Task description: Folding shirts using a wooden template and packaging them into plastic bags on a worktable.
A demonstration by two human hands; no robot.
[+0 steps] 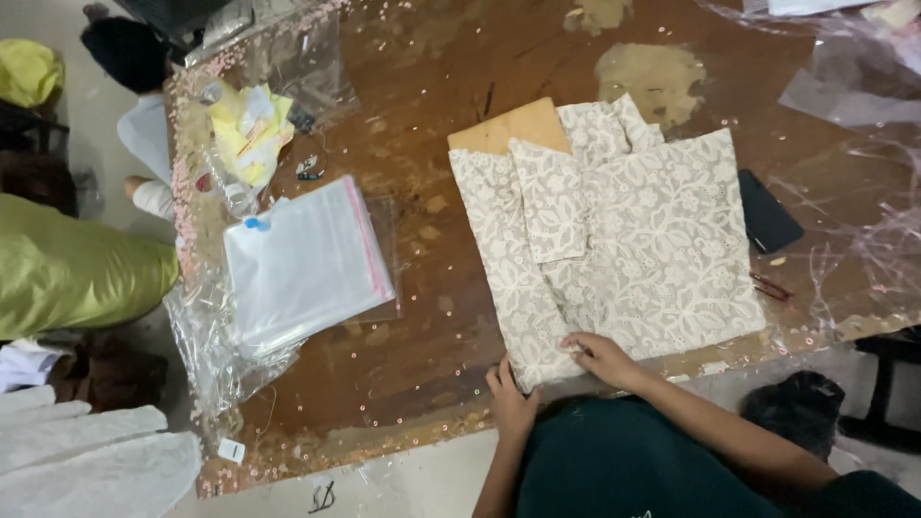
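While both hands work at the near edge of the brown tabletop (422, 317), a folded cream lace garment (633, 249) lies flat before the person, its front hem toward them and a sleeve folded across its upper left part. A tan cardboard sheet (513, 127) sticks out from under the garment's far left corner. The right hand (602, 357) rests on the garment's near hem, fingers curled and pinching a bit of the cloth's edge. The left hand (513, 395) lies just beside it at the garment's near left corner, fingers bent down onto the fabric and table edge; whether they grip the cloth I cannot tell. A dark flat pouch (767, 216) sits just right of the garment, touching or nearly touching its side. Well to the left lies a stack of clear plastic bags (302, 264) with a pink strip along one edge, resting on crumpled clear film (206, 355). Beyond it, near the far left corner, is a heap of yellow and white paper scraps (251, 129). Small sequins dot the tabletop. More clear film (863, 86) lies at the far right. On the floor to the left sits another person in a yellow-green garment (72, 269)
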